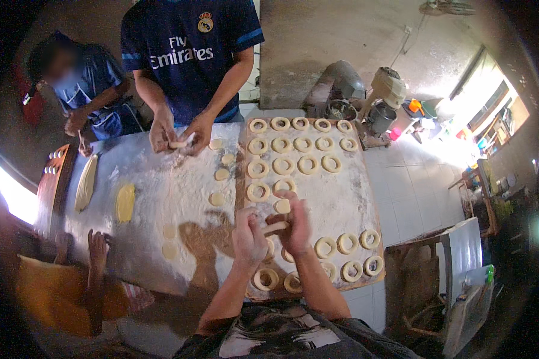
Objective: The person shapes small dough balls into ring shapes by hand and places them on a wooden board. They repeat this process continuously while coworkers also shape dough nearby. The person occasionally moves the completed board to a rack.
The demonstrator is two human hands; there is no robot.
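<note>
Above the floured wooden board (pixel 356 197), my left hand (pixel 249 236) and my right hand (pixel 296 226) are close together with a short strip of pale dough (pixel 275 227) between them. The left fingers close round one end. At the other end my right fingers hold the dough, slightly smeared by motion. Just beyond my hands lies a small round dough piece (pixel 282 206). Rows of dough rings (pixel 307 165) cover the far part of the board, and more dough rings (pixel 347 243) lie near me; my hands and forearms partly hide some.
To the left, a floured metal table (pixel 144 161) carries flat dough discs (pixel 216 198), a yellow dough slab (pixel 125 202) and a long dough strip (pixel 86 182). Across it, a co-worker's hands (pixel 182 134) handle dough. Mixers (pixel 388 99) stand behind; a chair (pixel 422 281) is at right.
</note>
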